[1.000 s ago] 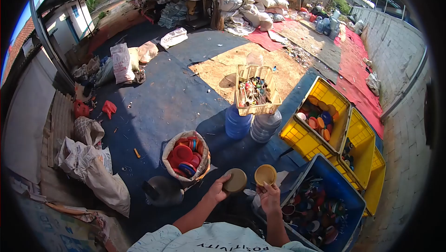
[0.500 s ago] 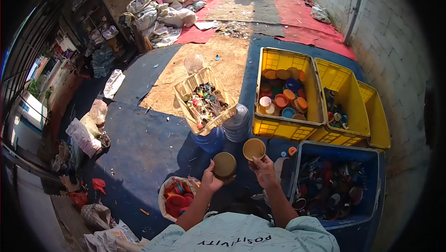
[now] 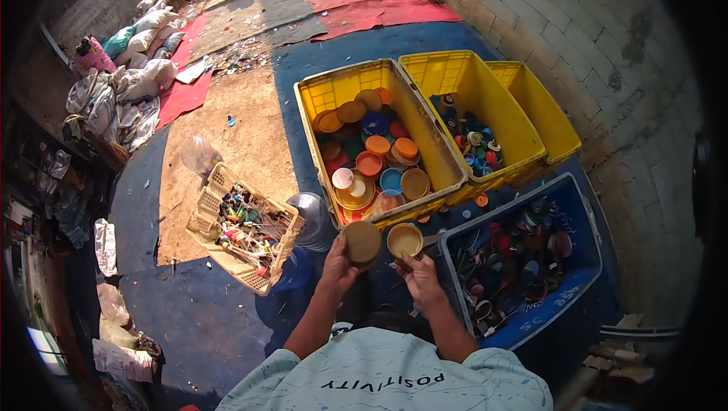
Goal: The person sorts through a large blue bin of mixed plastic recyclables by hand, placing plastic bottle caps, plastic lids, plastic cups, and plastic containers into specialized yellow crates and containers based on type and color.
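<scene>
My left hand [image 3: 339, 268] is closed on the edge of a round brown plastic lid [image 3: 363, 242], its flat face toward me. Beside it, my right hand [image 3: 422, 280] grips a tan round lid [image 3: 405, 240] with a raised rim, its hollow side facing me. The two lids are close together, with a narrow gap between them. Just beyond them stands a yellow crate [image 3: 415, 129] holding many round lids in orange, brown, blue and other colours. To the right of my right hand is a blue crate [image 3: 563, 296] full of dark mixed caps and lids.
Two more yellow crates [image 3: 493, 111] stand behind the first, by the block wall [image 3: 561, 39]. At left, a beige basket [image 3: 226, 261] of small plastic pieces rests tilted above a blue container [image 3: 297, 271], beside a clear jug [image 3: 312, 223]. White sacks [image 3: 144, 81] lie farther back.
My view has turned right, so the crates appear farther left and nearer. Both hands keep their lids, now closer together and held near the yellow crate's front edge. The sack of red lids has left view.
</scene>
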The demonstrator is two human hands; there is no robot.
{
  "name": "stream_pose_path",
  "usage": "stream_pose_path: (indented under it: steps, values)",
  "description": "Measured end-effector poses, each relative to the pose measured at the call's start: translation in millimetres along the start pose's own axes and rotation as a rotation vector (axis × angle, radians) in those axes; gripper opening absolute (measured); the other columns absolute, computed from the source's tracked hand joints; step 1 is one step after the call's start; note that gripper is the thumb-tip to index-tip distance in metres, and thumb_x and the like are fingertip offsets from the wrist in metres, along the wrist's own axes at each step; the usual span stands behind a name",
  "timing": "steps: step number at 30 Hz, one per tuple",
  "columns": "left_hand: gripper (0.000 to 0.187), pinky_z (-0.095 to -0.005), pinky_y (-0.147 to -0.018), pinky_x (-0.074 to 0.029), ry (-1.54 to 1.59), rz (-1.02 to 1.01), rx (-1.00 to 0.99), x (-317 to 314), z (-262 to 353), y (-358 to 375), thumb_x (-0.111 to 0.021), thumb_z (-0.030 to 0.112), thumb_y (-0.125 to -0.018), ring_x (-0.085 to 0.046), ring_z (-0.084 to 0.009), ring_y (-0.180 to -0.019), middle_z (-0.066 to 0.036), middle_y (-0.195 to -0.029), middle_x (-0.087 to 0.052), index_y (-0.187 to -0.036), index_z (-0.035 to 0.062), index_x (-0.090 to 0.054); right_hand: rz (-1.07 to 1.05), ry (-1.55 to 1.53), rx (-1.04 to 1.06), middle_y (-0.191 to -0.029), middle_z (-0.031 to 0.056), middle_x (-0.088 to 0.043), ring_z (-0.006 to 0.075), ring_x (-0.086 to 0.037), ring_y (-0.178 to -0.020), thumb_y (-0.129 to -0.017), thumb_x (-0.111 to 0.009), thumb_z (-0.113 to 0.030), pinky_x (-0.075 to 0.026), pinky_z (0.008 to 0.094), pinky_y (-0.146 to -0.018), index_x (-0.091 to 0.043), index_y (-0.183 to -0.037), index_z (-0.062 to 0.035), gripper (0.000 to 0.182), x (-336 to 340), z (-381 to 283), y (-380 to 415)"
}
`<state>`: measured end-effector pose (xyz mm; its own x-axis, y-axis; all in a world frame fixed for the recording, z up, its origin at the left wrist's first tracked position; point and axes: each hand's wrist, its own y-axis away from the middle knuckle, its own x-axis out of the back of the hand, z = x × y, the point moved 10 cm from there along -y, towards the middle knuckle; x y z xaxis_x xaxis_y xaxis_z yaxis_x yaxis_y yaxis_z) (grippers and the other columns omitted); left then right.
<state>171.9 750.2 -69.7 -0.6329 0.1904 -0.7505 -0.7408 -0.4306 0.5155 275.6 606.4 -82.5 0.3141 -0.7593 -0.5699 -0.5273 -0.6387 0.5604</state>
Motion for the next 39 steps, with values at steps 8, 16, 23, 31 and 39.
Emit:
stream_pose_path:
  steps: [8, 16, 23, 31, 39]
  values:
    - [0.051, -0.0613, -0.097, -0.042, -0.099, -0.123, 0.11, -79, 68, -115, -0.049, 0.041, -0.095, -0.047, -0.0324, -0.124, -0.014, -0.138, -0.041, -0.136, 0.0118, -0.037, 0.101, -0.125, 0.251, -0.098, 0.0048, -0.063, 0.0142, -0.061, -0.089, -0.089, -0.064, -0.012, -0.05, 0.0264, -0.075, -0.055, -0.112, -0.0038, 0.026, -61, -110, -66]
    - [0.073, -0.0718, -0.103, -0.018, -0.088, 0.347, 0.319, 1, 36, -169, -0.056, 0.034, -0.092, -0.017, -0.0332, -0.14, -0.017, -0.153, -0.008, -0.147, 0.0111, -0.014, 0.193, -0.12, 0.091, -0.098, 0.0059, -0.059, 0.0149, -0.06, -0.087, -0.087, -0.065, -0.01, -0.049, 0.0274, -0.075, -0.047, -0.118, 0.0005, 0.038, -29, -55, -91]
    - [0.047, -0.0492, -0.1, -0.041, -0.173, 0.269, 0.232, 8, 1, -140, -0.055, 0.033, -0.094, -0.043, -0.0275, -0.119, -0.012, -0.125, -0.041, -0.126, 0.0017, -0.043, 0.275, 0.019, -0.006, -0.104, 0.0073, -0.06, 0.0144, -0.06, -0.088, -0.084, -0.068, -0.017, -0.049, 0.0271, -0.075, -0.046, -0.123, -0.0007, 0.048, -10, 9, -30]
    - [0.023, -0.0368, -0.084, -0.046, -0.323, -0.115, 0.238, -82, -66, -112, -0.058, 0.032, -0.092, -0.053, -0.0182, -0.092, -0.003, -0.096, -0.058, -0.099, 0.01, -0.057, 0.292, 0.159, 0.183, -0.105, 0.0046, -0.061, 0.01, -0.059, -0.09, -0.086, -0.066, -0.016, -0.048, 0.0237, -0.075, -0.051, -0.12, -0.0026, 0.04, 30, -21, 58]
    - [0.026, -0.0341, -0.08, -0.046, -0.396, -0.23, 0.232, -120, -198, -15, -0.059, 0.034, -0.091, -0.054, -0.017, -0.084, -0.001, -0.089, -0.061, -0.09, 0.0086, -0.061, 0.311, 0.025, 0.333, -0.106, 0.0047, -0.062, 0.0107, -0.059, -0.091, -0.087, -0.065, -0.016, -0.047, 0.0237, -0.076, -0.052, -0.118, -0.0048, 0.035, 142, -14, 227]
